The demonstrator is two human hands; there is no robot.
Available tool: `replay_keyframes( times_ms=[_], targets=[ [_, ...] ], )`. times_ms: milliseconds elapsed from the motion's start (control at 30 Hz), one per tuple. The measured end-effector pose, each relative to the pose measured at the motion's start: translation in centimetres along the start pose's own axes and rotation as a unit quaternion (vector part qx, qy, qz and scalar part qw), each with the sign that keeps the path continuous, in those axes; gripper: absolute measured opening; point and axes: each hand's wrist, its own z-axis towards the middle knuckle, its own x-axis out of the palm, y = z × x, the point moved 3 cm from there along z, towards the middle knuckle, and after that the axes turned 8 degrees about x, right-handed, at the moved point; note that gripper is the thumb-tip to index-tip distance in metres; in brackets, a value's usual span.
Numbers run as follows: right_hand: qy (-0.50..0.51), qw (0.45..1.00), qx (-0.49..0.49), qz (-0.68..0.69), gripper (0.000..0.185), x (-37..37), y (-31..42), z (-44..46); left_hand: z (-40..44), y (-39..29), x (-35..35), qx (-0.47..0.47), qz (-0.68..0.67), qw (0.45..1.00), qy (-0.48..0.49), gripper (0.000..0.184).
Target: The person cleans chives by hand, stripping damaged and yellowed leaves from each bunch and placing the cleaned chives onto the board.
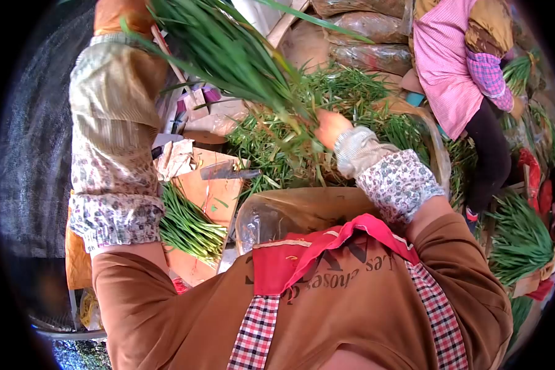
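Note:
My right hand [333, 128] is closed around the lower end of a loose bunch of long green leaves [234, 58], over a heap of leafy trimmings [345, 86]. The leaves fan out toward the upper left. At the top left edge my left hand [123, 17] is beside the far ends of the leaves; its fingers are cut off by the frame or hidden, so its grip does not show. Below, a neat bundle of green stalks [191, 225] lies on an orange-brown board [213, 200], with a knife [223, 171] near the board's upper edge.
A co-worker in a pink checked garment [444, 61] is at the upper right, with a hand [517, 110] near more greens. Filled plastic bags [367, 28] are stacked at the top. Another green bundle [521, 240] lies at the right. Clear plastic [265, 219] is before my torso.

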Motion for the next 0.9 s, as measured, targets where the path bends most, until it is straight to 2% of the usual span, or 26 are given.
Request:
replay_keyframes(
  times_ms=[33,100,133,167,200,233,267,300,367,400,433,467,500,533,567,600,633,667,700,733,767,800,833,900],
  targets=[
    [-0.005,0.977,-0.097,-0.188,0.036,3.1,-0.2,-0.1,-1.7,-0.4,3.8,0.057,0.120,0.991,0.007,0.030],
    [0.180,0.946,-0.167,-0.211,0.041,6.5,-0.8,-1.9,-2.4,-2.2,7.6,0.049,0.225,0.963,-0.143,0.033],
    [0.304,0.950,-0.022,-0.062,0.051,6.1,-1.7,-2.7,-2.0,-3.4,8.2,0.047,0.229,0.969,-0.080,0.033],
    [0.411,0.899,0.123,0.091,0.063,5.7,-2.7,-3.7,-1.9,-4.1,8.2,0.042,0.233,0.971,-0.018,0.033],
    [0.360,0.879,0.141,0.278,0.089,0.8,-3.5,-5.9,-2.1,-3.5,7.1,0.042,0.215,0.976,-0.019,0.030],
    [0.317,0.875,0.167,0.325,0.100,1.8,-3.3,-5.0,-2.5,-2.8,6.0,0.041,0.196,0.979,-0.020,0.028],
    [0.298,0.889,0.167,0.304,0.098,0.5,-3.2,-4.5,-2.8,-2.2,4.8,0.040,0.178,0.983,-0.022,0.026],
    [0.273,0.902,0.172,0.286,0.097,-1.5,-3.3,-3.9,-1.7,-1.1,0.5,-0.026,0.291,0.956,-0.019,0.024],
    [0.271,0.885,0.244,0.292,0.077,-4.0,-4.0,-4.0,-3.3,2.8,-3.7,-0.012,0.224,0.963,-0.152,0.027],
    [0.199,0.890,0.227,0.342,0.068,-4.4,-4.3,-3.7,-3.0,4.0,-4.6,-0.004,0.190,0.960,-0.205,0.033],
    [0.137,0.889,0.206,0.386,0.060,-4.3,-4.2,-3.8,-4.5,4.6,-2.7,0.023,0.020,0.998,-0.055,0.033],
    [0.086,0.829,0.144,0.533,0.060,-4.3,-3.2,-3.9,-5.8,4.8,-2.2,-0.013,0.111,0.984,-0.139,0.034],
    [0.024,0.745,0.079,0.661,0.060,-5.4,-2.7,-3.3,-6.3,4.4,-2.0,-0.042,0.199,0.955,-0.216,0.034],
    [-0.051,0.725,0.043,0.686,0.065,-7.6,-2.6,-2.5,-5.9,4.2,-2.1,-0.057,0.129,0.983,-0.116,0.034],
    [-0.126,0.695,0.008,0.708,0.070,-10.1,-2.3,-1.8,-5.5,3.6,-2.9,-0.076,0.059,0.995,-0.012,0.034],
    [-0.195,0.687,-0.037,0.699,0.077,-13.4,-2.0,-1.3,-5.5,3.0,-3.2,-0.096,-0.013,0.991,0.088,0.034],
    [-0.258,0.677,-0.082,0.685,0.084,-16.6,-1.7,-0.8,-5.5,2.2,-3.0,-0.146,-0.046,0.983,0.100,0.033],
    [-0.284,0.703,-0.107,0.643,0.090,-19.1,-0.9,-0.2,-5.7,1.6,-2.5,-0.109,0.048,0.993,-0.025,0.032],
    [-0.311,0.726,-0.131,0.599,0.096,-20.8,-0.1,0.3,-6.1,1.3,-1.2,-0.069,0.139,0.977,-0.148,0.031],
    [-0.250,0.745,-0.120,0.607,0.104,-21.1,0.6,0.7,-6.1,1.9,1.8,-0.047,0.091,0.994,-0.026,0.026],
    [-0.211,0.748,-0.141,0.614,0.091,-19.9,1.2,2.0,-6.3,2.8,4.8,-0.026,0.040,0.994,0.096,0.022],
    [-0.087,0.737,-0.173,0.648,0.081,-18.8,1.9,1.4,-6.6,2.8,6.8,-0.004,-0.013,0.976,0.216,0.021],
    [0.040,0.712,-0.203,0.671,0.071,-17.4,2.6,0.3,-5.7,1.1,6.1,-0.001,0.032,0.968,0.249,0.022],
    [0.101,0.647,-0.229,0.720,0.051,-13.4,4.7,-1.0,-5.6,0.6,4.8,0.072,0.026,0.982,0.170,0.021]
  ],
)
